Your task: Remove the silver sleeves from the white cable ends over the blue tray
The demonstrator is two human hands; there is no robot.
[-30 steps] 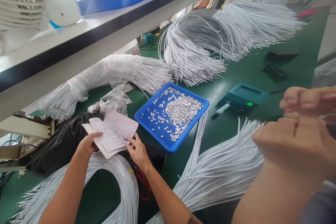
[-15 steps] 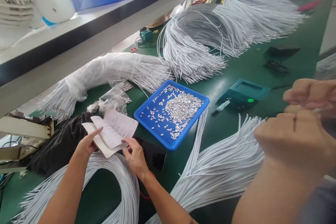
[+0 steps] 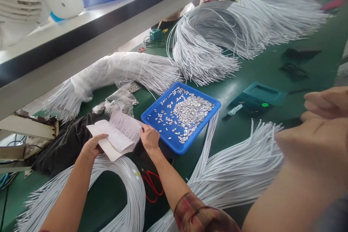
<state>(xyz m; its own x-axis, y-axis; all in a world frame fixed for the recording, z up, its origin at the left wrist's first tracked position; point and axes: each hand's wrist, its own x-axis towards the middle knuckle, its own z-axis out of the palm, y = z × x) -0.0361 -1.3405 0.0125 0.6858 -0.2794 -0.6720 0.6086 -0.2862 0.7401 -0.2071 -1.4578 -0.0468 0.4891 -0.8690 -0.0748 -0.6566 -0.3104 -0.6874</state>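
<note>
A notebook (image 3: 122, 136) with handwritten pages lies open across both of my hands. My left hand (image 3: 94, 145) grips its left cover, the thumb over the page. My right hand (image 3: 150, 138) is closed at the notebook's right edge; its fingertips are partly hidden. Just to the right is a blue tray (image 3: 178, 149) with many small metal pieces (image 3: 193, 110). Below my hands a looped bundle of white wires (image 3: 136, 188) lies on the green table (image 3: 108, 195). Red-handled scissors (image 3: 153, 187) rest beside it, left of my right forearm.
At right, another person's hands (image 3: 312, 141) are closed, close to the camera. More white wire bundles (image 3: 236, 170) and a plastic-wrapped bundle (image 3: 108, 69) surround the tray. A green device (image 3: 255, 98) stands right of it. A shelf edge (image 3: 89, 40) crosses the upper left.
My right hand has moved right, from the lower page to the notebook's right edge. The lifted page now lies lower. More of the scissors and my plaid sleeve show. The view has shifted slightly.
</note>
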